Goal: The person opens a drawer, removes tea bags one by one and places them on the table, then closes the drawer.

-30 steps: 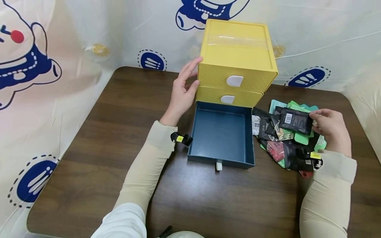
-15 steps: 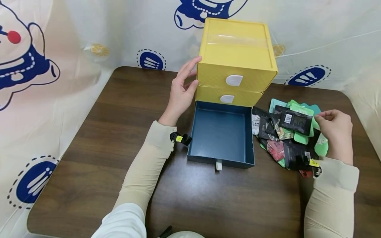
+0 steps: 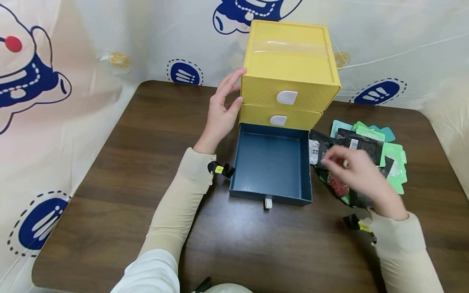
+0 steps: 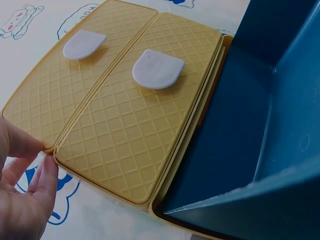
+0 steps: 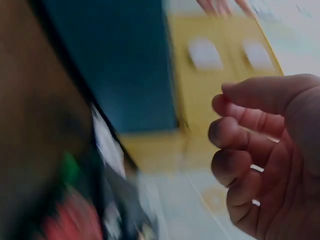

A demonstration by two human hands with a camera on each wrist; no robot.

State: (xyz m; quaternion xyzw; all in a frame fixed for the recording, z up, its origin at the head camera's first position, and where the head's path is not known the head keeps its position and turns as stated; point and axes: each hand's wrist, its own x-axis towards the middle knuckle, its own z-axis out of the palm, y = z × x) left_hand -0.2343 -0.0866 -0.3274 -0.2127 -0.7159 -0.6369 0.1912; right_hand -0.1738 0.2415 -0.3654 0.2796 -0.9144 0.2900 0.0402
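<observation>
A yellow drawer cabinet (image 3: 289,61) with white tabs stands at the back of the table. Its lowest drawer (image 3: 271,162), dark blue inside, is pulled out and holds nothing. My left hand (image 3: 221,114) rests its fingertips against the cabinet's left front edge; in the left wrist view these fingertips (image 4: 47,172) touch the corner between the two yellow drawer fronts. My right hand (image 3: 355,175) is over the pile of packets, right of the blue drawer. Its fingers are loosely bent, thumb close to the index finger, with nothing seen between them in the right wrist view.
Beside the drawer lies a heap of small flat packets, among them black packets (image 3: 366,146), green packets (image 3: 397,165) and a light blue packet (image 3: 340,127). The brown table (image 3: 256,240) meets a printed white curtain (image 3: 117,32) behind and at the left.
My right hand has drawn back from the right side of the packet pile and moved left toward the drawer, uncovering green packets. The left hand has stayed at the cabinet edge.
</observation>
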